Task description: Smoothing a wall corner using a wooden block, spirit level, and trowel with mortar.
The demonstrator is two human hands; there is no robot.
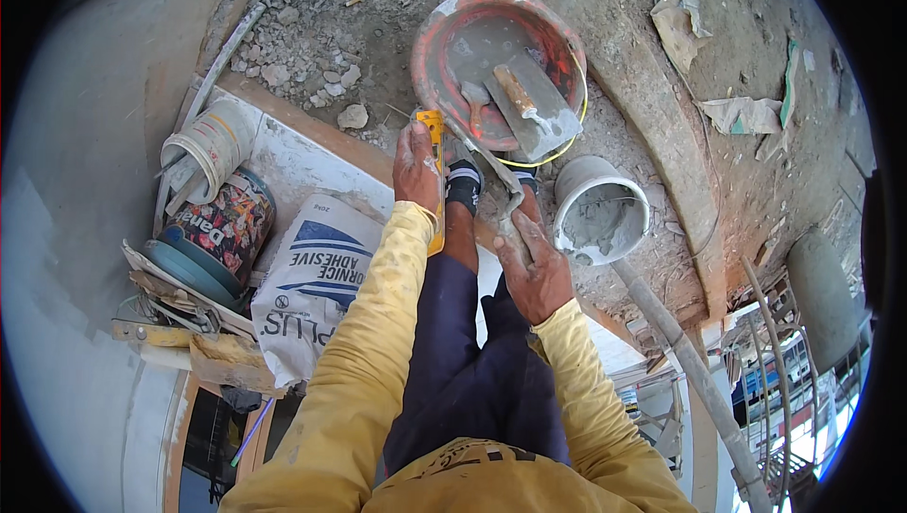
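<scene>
My left hand [414, 171] is closed around a narrow yellow spirit level [432, 128] that runs along my left leg. My right hand [535, 269] grips a long grey tool [491, 168] caked in mortar, which points up toward a red pan [442, 36]. Grey mortar, a flat trowel [534, 102] with a wooden handle and a small pointed trowel [475, 102] lie in the pan. Both arms wear yellow sleeves. My feet in dark socks stand just below the pan.
A white bucket of grey mortar [599, 213] stands right of my feet. At left lie a white adhesive bag [312, 279], a tipped paint can [225, 222] and a white tub [213, 143]. Rubble [312, 50] covers the ground above. Scaffold poles [694, 371] drop away lower right.
</scene>
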